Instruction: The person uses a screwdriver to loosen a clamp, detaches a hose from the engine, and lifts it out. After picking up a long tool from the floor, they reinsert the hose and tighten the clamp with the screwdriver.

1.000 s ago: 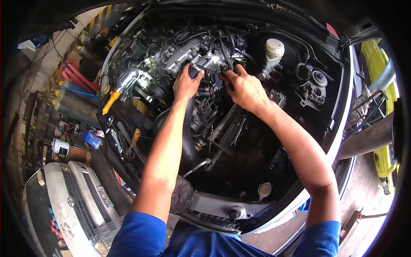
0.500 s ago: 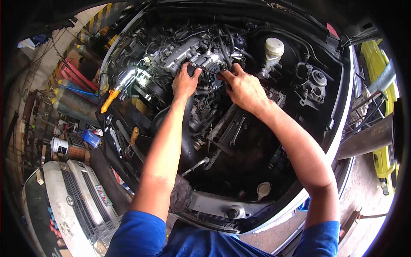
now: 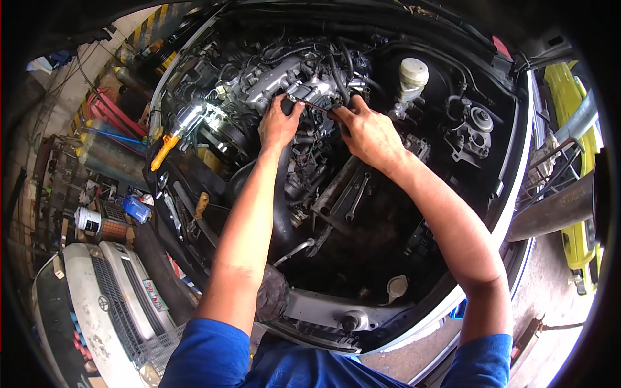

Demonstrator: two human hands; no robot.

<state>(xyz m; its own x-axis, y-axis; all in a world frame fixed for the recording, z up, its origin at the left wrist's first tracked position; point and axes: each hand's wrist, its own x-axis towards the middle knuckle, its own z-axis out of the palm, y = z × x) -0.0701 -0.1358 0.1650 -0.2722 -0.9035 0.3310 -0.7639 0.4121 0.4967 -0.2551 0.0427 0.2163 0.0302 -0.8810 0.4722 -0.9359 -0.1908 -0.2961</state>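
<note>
Both hands reach into an open engine bay, over the metal engine (image 3: 275, 81). A slim tool with a thin shaft (image 3: 315, 105) spans the gap between them; its exact kind is too small to make out. My left hand (image 3: 278, 124) pinches the shaft's left end, thumb and fingers closed beside a silver engine part. My right hand (image 3: 374, 134) is closed around the other end, knuckles up, and hides most of that end. Below the right hand, a combination wrench (image 3: 358, 197) lies in the bay.
A lit work lamp with an orange handle (image 3: 165, 152) rests at the bay's left side. A white-capped reservoir (image 3: 414, 72) stands right of the engine. Several tools lie along the left edge near a blue packet (image 3: 136, 209). A detached front bumper (image 3: 97, 304) sits lower left.
Both hands keep nearly the same place and grip on the slim tool. The view has shifted only slightly.
</note>
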